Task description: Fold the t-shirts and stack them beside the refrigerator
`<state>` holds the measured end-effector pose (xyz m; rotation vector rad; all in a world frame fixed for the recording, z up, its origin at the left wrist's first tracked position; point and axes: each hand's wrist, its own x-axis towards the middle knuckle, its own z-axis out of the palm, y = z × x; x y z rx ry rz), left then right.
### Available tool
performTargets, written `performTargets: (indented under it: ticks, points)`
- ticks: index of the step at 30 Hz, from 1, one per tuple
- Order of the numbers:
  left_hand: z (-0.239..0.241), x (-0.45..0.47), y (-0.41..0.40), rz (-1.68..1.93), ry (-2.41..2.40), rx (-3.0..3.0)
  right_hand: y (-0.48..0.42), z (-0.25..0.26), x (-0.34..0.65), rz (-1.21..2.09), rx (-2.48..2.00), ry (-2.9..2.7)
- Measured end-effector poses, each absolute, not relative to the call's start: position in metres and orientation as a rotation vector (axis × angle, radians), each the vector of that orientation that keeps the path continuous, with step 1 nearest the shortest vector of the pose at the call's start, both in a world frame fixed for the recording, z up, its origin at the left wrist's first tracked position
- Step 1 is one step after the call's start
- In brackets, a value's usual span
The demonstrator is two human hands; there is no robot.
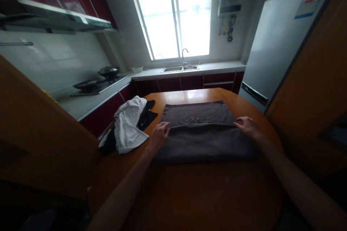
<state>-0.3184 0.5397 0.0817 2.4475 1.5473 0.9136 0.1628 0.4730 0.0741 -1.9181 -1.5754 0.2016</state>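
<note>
A dark grey cloth (206, 144) lies flat on the wooden table, its near part folded over towards the far side. Whether it is a garment or a towel I cannot tell. My left hand (159, 136) pinches the left end of the folded edge between thumb and fingers. At the right end of the same edge, my right hand (248, 127) has its fingers closed on the fabric. Small wrinkles and a darker patch show on the layer just beyond the fold.
A heap of clothes, a white garment (130, 124) over black ones (148, 117), lies at the left of the wooden table (206, 195). Beyond are a counter with a sink (180, 68), and a stove with pans (108, 72). A fridge (273, 39) stands at the right.
</note>
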Motion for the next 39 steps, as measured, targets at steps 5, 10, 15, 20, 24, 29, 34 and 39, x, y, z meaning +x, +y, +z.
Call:
performTargets:
  ticks: [5,10,15,20,24,29,34,39]
  points:
    - [0.081,-0.219,0.51,0.592,1.227,2.661,0.472,0.078,0.079,-0.061,-1.864,-1.731]
    - [0.057,-0.175,0.5,0.261,1.334,2.699,0.471,0.049,0.003,0.106,-1.965,-2.03]
    - [0.044,-0.177,0.497,0.195,1.382,2.73,0.466,0.036,-0.002,0.161,-2.051,-2.073]
    - [0.044,-0.176,0.499,0.168,1.387,2.733,0.469,0.04,-0.003,0.109,-2.008,-2.005]
    - [0.043,-0.174,0.502,0.138,1.398,2.754,0.47,0.046,-0.003,0.177,-1.994,-1.99]
    - [0.043,-0.174,0.503,0.136,1.405,2.759,0.46,0.061,0.03,-0.024,-2.058,-1.777]
    - [0.044,-0.173,0.503,0.14,1.408,2.762,0.453,0.052,0.072,0.116,-2.373,-1.631]
    - [0.041,-0.174,0.504,0.142,1.417,2.744,0.456,0.047,0.067,-0.051,-2.316,-1.566]
